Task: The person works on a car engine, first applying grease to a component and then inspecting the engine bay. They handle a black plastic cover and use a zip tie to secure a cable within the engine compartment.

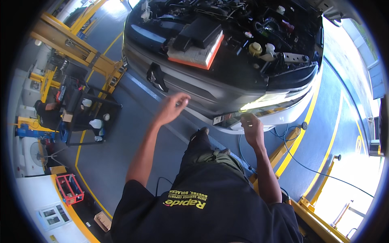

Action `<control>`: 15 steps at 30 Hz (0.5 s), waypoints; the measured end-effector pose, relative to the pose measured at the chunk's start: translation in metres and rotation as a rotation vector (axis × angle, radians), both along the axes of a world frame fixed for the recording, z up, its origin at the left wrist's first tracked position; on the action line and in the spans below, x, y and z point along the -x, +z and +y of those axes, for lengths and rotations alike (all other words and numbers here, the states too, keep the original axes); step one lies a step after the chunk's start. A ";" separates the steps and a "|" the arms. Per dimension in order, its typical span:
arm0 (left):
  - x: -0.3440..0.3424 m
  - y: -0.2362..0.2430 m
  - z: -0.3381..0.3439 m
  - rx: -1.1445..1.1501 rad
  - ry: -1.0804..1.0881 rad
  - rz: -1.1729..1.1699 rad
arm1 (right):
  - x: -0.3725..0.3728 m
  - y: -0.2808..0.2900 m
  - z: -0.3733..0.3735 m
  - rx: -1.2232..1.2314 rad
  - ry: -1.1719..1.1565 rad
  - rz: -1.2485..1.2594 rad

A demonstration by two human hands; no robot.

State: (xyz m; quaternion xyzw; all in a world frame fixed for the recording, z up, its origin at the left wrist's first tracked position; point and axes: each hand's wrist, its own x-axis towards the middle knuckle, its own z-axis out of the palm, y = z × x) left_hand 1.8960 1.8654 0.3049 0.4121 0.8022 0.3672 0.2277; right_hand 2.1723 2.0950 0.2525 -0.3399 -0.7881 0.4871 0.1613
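Black shirt (pixel 210 218) nearest; left hand (pixel 172 108) half-curled, empty; right hand (pixel 252 124), grip unclear. Filter (pixel 187 56) on car's front edge (pixel 239 67): likely light; hold orange rim (pixel 209 65).

Black short-sleeved cloth T-shirt (pixel 202 220) — well behind both hands, plain dark body. Bright yellow printed lettering (pixel 186 199) across the shirt, small reddish accent in it, upside down in this view, nearer the wearer than the left hand (pixel 174 108). Loose black left sleeve (pixel 133 200) ends around the elbow, behind that hand; black right sleeve (pixel 285 218) likewise behind the right hand (pixel 252 125). Forearms bare. Dark olive-green cloth trousers (pixel 222 158), creased, lower than and between the hands — one leg looks nearly black. Dark shoe tip (pixel 204 130), detail too small.
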 end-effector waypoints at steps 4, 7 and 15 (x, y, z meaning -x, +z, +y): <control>0.077 0.016 0.046 -0.351 0.241 0.223 | 0.070 0.044 0.012 -0.123 -0.054 0.084; 0.126 0.019 0.102 -0.312 0.167 0.429 | 0.118 0.050 0.024 -0.168 -0.078 0.129; 0.225 -0.030 0.169 -0.152 0.096 0.540 | 0.210 0.076 -0.003 -0.101 -0.214 0.176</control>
